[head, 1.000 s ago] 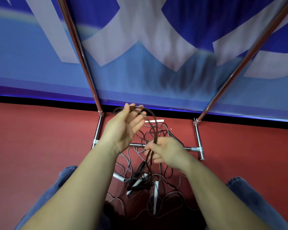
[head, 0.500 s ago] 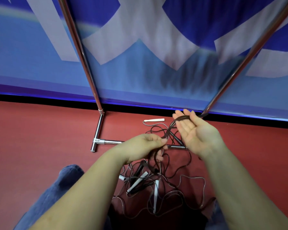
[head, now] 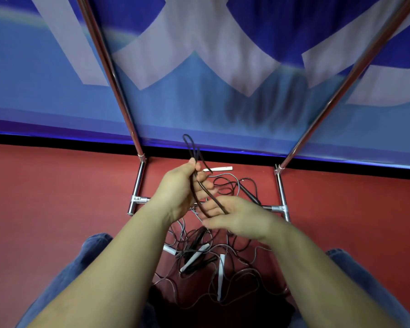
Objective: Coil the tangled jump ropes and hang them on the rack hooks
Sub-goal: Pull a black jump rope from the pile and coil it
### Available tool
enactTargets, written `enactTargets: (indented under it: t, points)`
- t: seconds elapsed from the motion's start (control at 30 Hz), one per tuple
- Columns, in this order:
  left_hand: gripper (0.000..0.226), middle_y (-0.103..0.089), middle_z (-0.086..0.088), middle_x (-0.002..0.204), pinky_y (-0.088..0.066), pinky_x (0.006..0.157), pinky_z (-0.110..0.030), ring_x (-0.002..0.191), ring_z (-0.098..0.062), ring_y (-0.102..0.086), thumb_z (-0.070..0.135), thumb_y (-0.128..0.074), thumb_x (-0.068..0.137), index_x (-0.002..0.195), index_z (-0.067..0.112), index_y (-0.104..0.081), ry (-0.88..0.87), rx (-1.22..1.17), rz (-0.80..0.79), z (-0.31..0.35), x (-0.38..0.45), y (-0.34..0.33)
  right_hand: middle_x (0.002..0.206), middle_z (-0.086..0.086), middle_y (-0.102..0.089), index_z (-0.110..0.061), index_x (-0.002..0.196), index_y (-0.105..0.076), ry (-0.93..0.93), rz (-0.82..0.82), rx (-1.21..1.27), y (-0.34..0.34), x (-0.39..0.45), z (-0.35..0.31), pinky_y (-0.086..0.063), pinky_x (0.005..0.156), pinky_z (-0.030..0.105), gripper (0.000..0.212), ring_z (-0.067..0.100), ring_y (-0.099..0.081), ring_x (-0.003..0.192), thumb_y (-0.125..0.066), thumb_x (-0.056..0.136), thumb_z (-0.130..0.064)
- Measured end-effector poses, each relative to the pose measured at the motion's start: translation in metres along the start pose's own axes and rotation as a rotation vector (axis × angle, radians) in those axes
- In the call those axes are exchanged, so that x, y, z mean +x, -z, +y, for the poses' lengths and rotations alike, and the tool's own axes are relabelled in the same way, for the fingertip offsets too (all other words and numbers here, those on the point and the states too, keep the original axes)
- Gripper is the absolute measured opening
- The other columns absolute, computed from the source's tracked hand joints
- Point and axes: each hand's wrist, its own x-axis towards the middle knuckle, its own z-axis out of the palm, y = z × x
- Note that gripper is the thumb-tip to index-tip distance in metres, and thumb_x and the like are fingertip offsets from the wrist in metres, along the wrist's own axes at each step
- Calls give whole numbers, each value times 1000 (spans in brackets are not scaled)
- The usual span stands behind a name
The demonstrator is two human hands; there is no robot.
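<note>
My left hand grips a bundle of dark jump rope, and a narrow loop of it sticks up above my fingers. The strands run down and to the right into my right hand, whose fingers lie straight and point left under the rope. Below both hands, a tangle of grey and dark ropes with white handles lies on the red floor. The rack's chrome posts rise on either side. No hooks are in view.
The rack's base crossbar lies on the floor behind the tangle. One white handle rests near the blue banner wall. My knees in blue jeans flank the pile.
My left hand rose from low beside the tangle and now holds the rope loops. My right hand dropped from its raised spot and moved left below it.
</note>
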Motion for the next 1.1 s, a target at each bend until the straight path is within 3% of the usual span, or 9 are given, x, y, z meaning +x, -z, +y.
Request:
enactTargets:
  t: [0.13, 0.27, 0.37, 0.47, 0.57, 0.7, 0.9, 0.97, 1.1]
  points:
    - [37, -46, 3, 47, -58, 52, -27, 46, -13, -61, 25, -29, 105, 74, 14, -45, -35, -202, 65, 6, 4, 3, 97, 15, -70, -7, 95, -65, 20, 177, -149, -5, 3, 3, -47, 96, 42, 14, 31, -64, 91, -63, 90, -21]
    - [35, -66, -2, 59, -59, 60, -30, 62, -17, -71, 28, -28, 105, 85, 11, -52, -77, -327, 108, 12, 7, 11, 91, 1, -72, -19, 85, -64, 64, 293, -234, 3, 2, 0, -49, 93, 40, 13, 19, -67, 93, -55, 94, -20]
    - [37, -73, -6, 84, -53, 74, -32, 73, -18, -70, 37, -31, 103, 107, 11, -56, -32, 2, 87, 9, 5, 8, 84, 1, -69, -20, 83, -59, 110, 373, 55, 8, 1, -5, -56, 83, 31, 24, 15, -68, 82, -44, 99, -11]
    - [46, -72, -6, 96, -49, 87, -34, 86, -21, -66, 49, -38, 98, 106, 12, -64, 17, 642, 8, -4, 0, 8, 82, 6, -68, -13, 86, -59, 132, 500, 378, 18, -2, -14, -57, 66, 21, 23, 11, -68, 72, -40, 100, -10]
    - [49, -75, -2, 87, -46, 65, -26, 65, -8, -56, 58, -39, 95, 96, 18, -68, 59, 999, -174, -11, -6, 9, 78, 4, -69, -12, 86, -58, 134, 672, 551, 27, -4, -17, -54, 54, 18, 23, 8, -69, 61, -40, 101, -12]
    - [30, -66, 2, 66, -42, 69, -24, 58, -5, -54, 43, -52, 94, 82, 16, -60, 64, 1033, -229, -15, -5, 13, 82, 6, -68, -13, 87, -57, 186, 905, 695, 42, -10, -16, -57, 59, 21, 22, 14, -68, 68, -39, 101, -13]
    - [12, -62, 1, 61, -44, 60, -20, 58, -10, -58, 17, -51, 98, 87, 13, -52, 50, 963, -226, -14, -1, 17, 80, 2, -67, -11, 101, -58, 200, 1018, 637, 55, -15, -12, -55, 66, 24, 21, 7, -66, 59, -37, 102, -15]
    - [16, -64, 2, 58, -47, 59, -22, 53, -7, -59, 11, -50, 98, 83, 10, -54, 31, 920, -195, -13, 1, 20, 78, 3, -67, -9, 102, -59, 167, 1013, 585, 57, -15, -8, -54, 70, 29, 22, 11, -65, 62, -38, 102, -17]
    - [24, -62, -2, 53, -50, 55, -23, 46, -10, -58, 8, -46, 100, 77, 6, -54, -41, 759, -28, -8, 4, 20, 77, 8, -66, -10, 92, -62, 103, 923, 569, 55, -13, -6, -56, 56, 22, 28, 17, -64, 69, -38, 102, -21]
